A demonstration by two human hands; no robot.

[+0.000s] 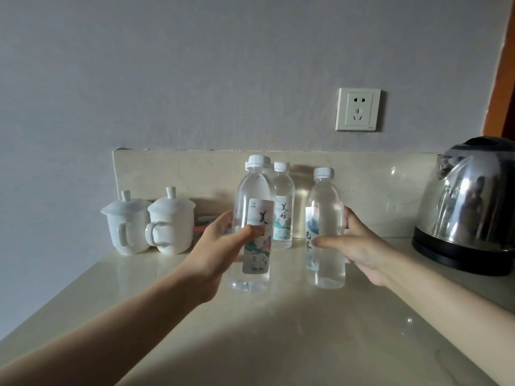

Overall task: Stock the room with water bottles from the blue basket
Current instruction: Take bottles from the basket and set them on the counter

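Head view, two bare hands at a pale stone counter (278,344). The left hand (214,252) grips the left bottle (254,218): its thumb lies curled across the front of the printed label and its fingers wrap round the far side, partly seen through the clear water. The right hand (359,246) grips the right bottle (324,227) in the same way — thumb across the near face at label height, fingers curled behind the right flank. Both bottles are upright, white-capped and full; whether their bases touch the counter or hang just above it cannot be told. They stand apart from one another, with a clear gap between them.

Beyond that gap, near the low backsplash (181,174), stands a third bottle (282,207), upright and untouched; a further white cap shows just behind the left bottle's neck, its bottle otherwise hidden. To the far left sit two white lidded cups (150,224), side by side with handles toward the viewer. At the right edge stands a steel electric kettle (468,207) on its black base, well apart from the right hand. A wall socket (358,109) is mounted above the backsplash — right of the bottles.
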